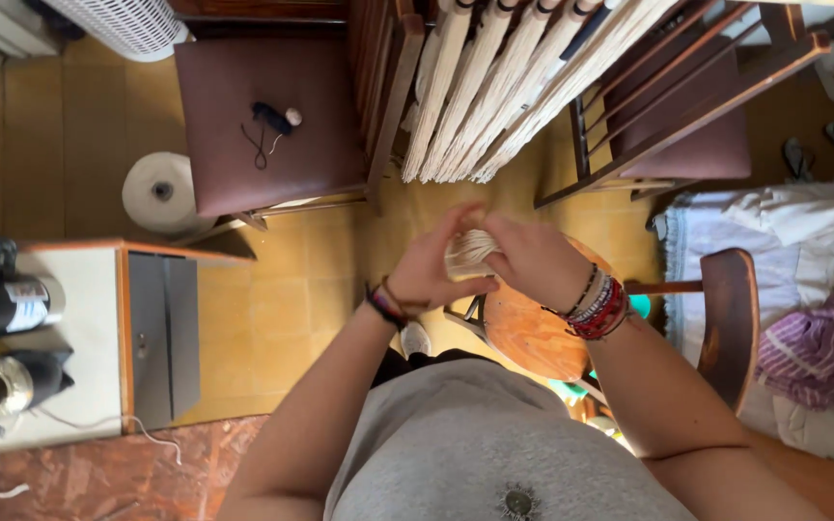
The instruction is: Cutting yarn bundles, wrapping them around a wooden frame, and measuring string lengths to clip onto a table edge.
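We look down at our two hands, held close together in front of our grey shirt. Between them is a small bundle of cream cord (468,251). Our left hand (427,270) is curled round the near side of the bundle, with the thumb under it, so the cords stay bunched and do not slip apart. Our right hand (528,256) is bent over the far side with its fingers closed on the same bundle. Both hands press from two sides, and that keeps the loops neat.

The bundle sits in the air, just above a round wooden stool (533,333), not resting on it. The stool is right under our hands, so anything that drops would land there.

Farther off, long bunches of hanging cream cord (514,87) are draped across two wooden chairs. The chairs stand apart with the cords laid between them, so the cords can hang straight and not tangle. On the brown seat (272,125) of the left chair lie a dark little spool and some thread. A big white cone of yarn (159,191) stands on the yellow tiled floor beside that chair. At the left is a white surface (79,328) with dark bottles on it.
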